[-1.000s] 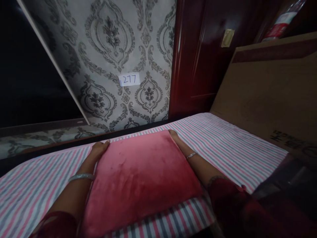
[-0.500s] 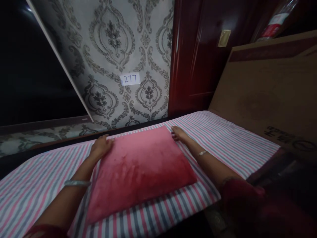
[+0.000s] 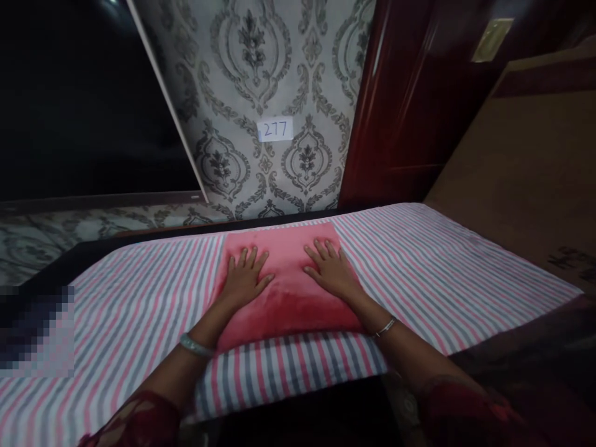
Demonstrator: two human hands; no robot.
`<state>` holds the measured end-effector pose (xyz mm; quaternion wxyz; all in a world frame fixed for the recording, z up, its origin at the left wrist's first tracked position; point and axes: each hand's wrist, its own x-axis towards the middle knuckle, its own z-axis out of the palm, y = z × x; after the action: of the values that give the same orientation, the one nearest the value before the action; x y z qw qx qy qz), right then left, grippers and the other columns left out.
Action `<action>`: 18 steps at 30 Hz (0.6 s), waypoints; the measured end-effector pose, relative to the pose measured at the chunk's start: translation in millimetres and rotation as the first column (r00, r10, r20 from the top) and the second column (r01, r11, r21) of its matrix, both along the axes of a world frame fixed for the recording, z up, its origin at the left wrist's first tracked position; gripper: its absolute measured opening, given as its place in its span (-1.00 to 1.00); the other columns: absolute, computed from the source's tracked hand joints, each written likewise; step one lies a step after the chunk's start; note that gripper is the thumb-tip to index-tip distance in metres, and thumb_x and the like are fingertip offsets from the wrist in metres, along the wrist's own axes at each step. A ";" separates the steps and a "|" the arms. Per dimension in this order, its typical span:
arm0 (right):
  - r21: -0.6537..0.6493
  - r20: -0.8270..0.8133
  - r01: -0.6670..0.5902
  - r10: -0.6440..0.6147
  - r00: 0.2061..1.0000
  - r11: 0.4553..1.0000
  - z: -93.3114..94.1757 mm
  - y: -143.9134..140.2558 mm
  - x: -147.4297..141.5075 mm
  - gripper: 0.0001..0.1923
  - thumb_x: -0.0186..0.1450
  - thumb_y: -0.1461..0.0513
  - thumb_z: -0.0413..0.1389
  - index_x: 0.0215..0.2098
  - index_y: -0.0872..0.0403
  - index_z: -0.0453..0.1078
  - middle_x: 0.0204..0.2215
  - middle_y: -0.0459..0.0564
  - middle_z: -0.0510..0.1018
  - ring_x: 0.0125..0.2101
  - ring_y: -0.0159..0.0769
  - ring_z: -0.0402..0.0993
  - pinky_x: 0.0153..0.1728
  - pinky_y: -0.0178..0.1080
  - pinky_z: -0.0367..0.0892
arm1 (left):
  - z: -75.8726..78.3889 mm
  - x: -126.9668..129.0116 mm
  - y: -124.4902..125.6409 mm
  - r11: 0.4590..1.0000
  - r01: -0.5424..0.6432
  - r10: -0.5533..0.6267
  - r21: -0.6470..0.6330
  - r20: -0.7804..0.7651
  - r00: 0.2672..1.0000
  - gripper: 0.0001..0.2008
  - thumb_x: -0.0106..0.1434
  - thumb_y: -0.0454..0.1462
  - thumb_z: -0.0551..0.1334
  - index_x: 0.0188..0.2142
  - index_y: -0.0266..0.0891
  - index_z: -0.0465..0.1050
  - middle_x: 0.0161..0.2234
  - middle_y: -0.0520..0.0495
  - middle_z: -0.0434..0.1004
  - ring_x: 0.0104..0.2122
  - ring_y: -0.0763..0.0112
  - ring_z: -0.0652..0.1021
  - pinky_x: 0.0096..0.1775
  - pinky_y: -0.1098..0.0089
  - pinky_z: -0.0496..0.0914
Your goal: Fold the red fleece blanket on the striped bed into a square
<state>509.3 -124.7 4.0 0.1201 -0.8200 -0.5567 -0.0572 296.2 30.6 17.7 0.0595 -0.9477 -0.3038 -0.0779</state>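
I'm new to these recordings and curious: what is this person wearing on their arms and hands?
The left hand has a pale green bangle at the wrist. The right hand has a thin silver bracelet. Both forearms are bare, with dark red patterned sleeves higher up.

The cushion point(image 3: 286, 279) lies on the striped sheet point(image 3: 442, 267), near its far edge. On the cushion rest the left hand point(image 3: 243, 279) and, to the right of it, the right hand point(image 3: 331, 273). Behind the cushion stands the wall point(image 3: 279, 74), with a number label point(image 3: 274, 130) on it. Right of the cushion, beyond the sheet, stands a cardboard panel point(image 3: 526, 180).
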 end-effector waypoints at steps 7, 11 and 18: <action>-0.001 -0.067 -0.039 0.039 0.997 0.999 -3.3 0.7 6.8 -0.36 0.45 -0.11 -0.16 0.42 -0.11 0.03 0.45 0.07 -0.07 0.40 0.16 -0.21 0.25 0.35 -0.11 | 13.1 -9.6 0.3 0.996 0.011 -0.014 -0.088 -0.034 0.999 -0.34 0.42 0.04 0.00 0.41 -0.15 0.03 0.43 -0.27 -0.09 0.40 -0.07 0.00 0.28 -0.23 -0.09; -0.006 -0.104 -0.049 0.048 0.993 0.999 -2.1 -0.6 10.4 -0.37 0.47 -0.06 -0.14 0.43 -0.07 0.02 0.45 0.08 -0.09 0.41 0.14 -0.24 0.26 0.34 -0.12 | 26.2 -30.7 7.2 0.981 -0.143 0.134 -0.134 -0.076 0.988 -0.36 0.44 0.01 -0.04 0.40 -0.21 0.04 0.43 -0.28 -0.10 0.41 0.01 -0.02 0.28 -0.25 -0.13; -0.035 -0.209 -0.153 0.143 0.968 0.988 30.0 -3.8 -0.6 -0.44 0.49 0.05 -0.17 0.42 -0.04 0.05 0.43 0.10 -0.04 0.42 0.10 -0.26 0.28 0.34 -0.19 | 25.5 -83.2 -41.9 0.998 -0.049 0.043 0.038 0.144 0.989 -0.44 0.42 -0.09 0.00 0.28 -0.36 0.26 0.35 -0.38 0.16 0.36 0.00 0.14 0.29 -0.06 0.07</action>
<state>508.7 -128.4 34.0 0.1601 -0.7805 -0.6022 0.0512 212.9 -11.3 43.2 0.0592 -0.9310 -0.3273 -0.1506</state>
